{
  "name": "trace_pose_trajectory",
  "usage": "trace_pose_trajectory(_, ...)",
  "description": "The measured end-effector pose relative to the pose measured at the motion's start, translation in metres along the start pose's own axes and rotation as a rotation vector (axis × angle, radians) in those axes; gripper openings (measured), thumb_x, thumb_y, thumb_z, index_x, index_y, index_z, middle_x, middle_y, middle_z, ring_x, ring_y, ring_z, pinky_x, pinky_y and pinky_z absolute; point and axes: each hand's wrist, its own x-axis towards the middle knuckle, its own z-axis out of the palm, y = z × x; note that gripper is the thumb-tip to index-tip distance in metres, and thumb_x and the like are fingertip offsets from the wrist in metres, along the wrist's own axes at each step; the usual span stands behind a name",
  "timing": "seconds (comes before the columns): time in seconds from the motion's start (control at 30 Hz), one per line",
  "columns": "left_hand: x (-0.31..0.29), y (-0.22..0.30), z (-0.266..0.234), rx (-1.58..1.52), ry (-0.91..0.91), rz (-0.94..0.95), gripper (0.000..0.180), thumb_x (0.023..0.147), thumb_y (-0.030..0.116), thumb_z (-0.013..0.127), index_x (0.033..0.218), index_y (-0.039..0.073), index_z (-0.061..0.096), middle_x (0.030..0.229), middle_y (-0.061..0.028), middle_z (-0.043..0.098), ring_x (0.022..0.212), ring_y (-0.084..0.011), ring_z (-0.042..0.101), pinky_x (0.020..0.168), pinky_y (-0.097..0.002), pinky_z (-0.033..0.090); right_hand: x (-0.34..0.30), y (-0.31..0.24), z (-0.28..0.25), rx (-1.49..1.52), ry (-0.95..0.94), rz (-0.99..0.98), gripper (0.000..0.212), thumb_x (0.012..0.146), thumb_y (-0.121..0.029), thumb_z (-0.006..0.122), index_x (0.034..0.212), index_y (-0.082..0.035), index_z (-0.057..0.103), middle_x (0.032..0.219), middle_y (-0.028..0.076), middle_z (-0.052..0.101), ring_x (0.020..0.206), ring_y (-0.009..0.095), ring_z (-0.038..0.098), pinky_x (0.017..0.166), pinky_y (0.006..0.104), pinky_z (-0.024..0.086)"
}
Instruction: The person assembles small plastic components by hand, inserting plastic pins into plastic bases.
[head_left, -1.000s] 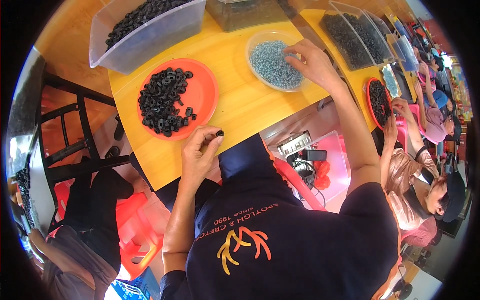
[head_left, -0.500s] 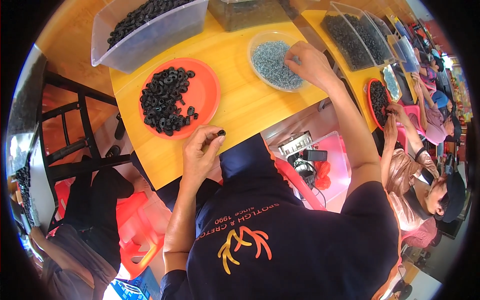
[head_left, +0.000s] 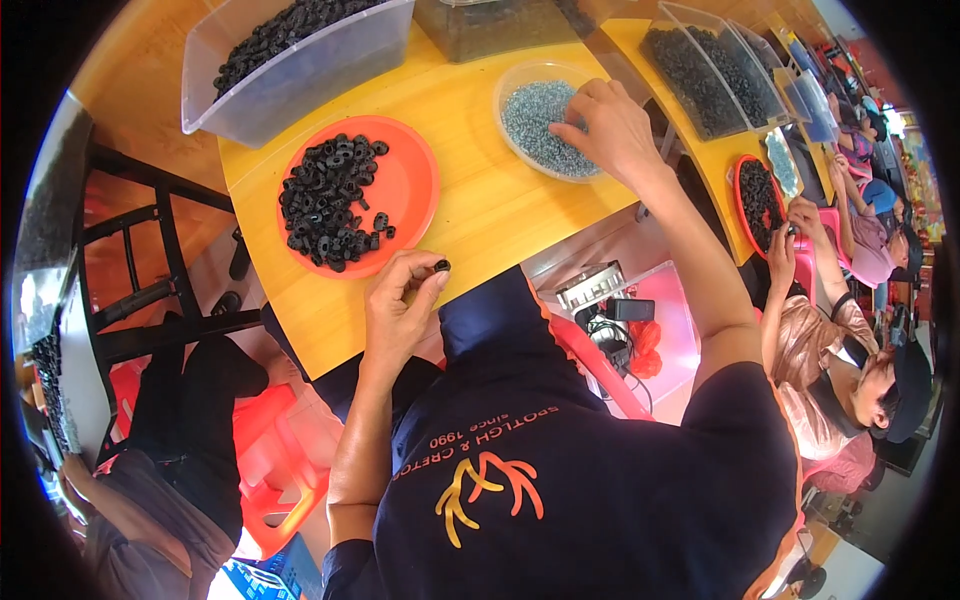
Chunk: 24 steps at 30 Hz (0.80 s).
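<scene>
Between the thumb and forefinger of my left hand (head_left: 400, 305) is a small black plastic piece (head_left: 442, 266), pinched just over the table's near edge. Close by lies a round orange-red plate (head_left: 410, 185), its left side heaped with similar small black plastic pieces (head_left: 325, 195). My right hand (head_left: 615, 135) hovers over the right side of a clear round bowl (head_left: 508, 150) full of tiny blue-grey beads (head_left: 540, 120). Its thumb and fingers are apart, and nothing shows between them. The hand hides part of the bowl's right rim.
A translucent bin (head_left: 300, 85) of black pieces stands at the back left of the yellow table (head_left: 470, 215), with another clear bin (head_left: 500, 35) beside it. At right, a co-worker (head_left: 835, 340) handles pieces over a red plate. A black metal frame (head_left: 150, 250) is at left.
My right hand's pinch has loosened; thumb and fingers have spread over the beads, and the hand has shifted slightly. My left hand stays still with the black piece.
</scene>
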Motion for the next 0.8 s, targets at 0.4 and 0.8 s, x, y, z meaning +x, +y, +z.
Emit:
trace_pose_trajectory(0.4,-0.002,0.0,0.002,-0.046,0.008,0.002,0.014,0.087,-0.003,0.069,0.1,-0.002,0.066,0.09,-0.0041,0.063,0.074,-0.0088,0.058,0.066,-0.0214,0.047,-0.007,0.021,0.003,0.697,-0.017,0.33,0.018,0.091,-0.02,0.07,0.098,-0.003,0.069,0.086,0.003,0.067,0.077,0.015,0.059,0.074,0.0317,0.047)
trace_pose_trajectory(0.8,0.02,0.045,0.023,-0.297,-0.112,-0.12,0.017,0.096,0.004,0.063,0.112,-0.001,0.061,0.103,-0.0086,0.069,0.081,-0.0111,0.064,0.073,-0.025,0.051,-0.023,-0.033,-0.017,1.742,-0.286,0.321,0.019,0.094,-0.022,0.07,0.104,-0.005,0.069,0.088,0.0,0.065,0.072,0.008,0.057,0.071,0.0214,0.049)
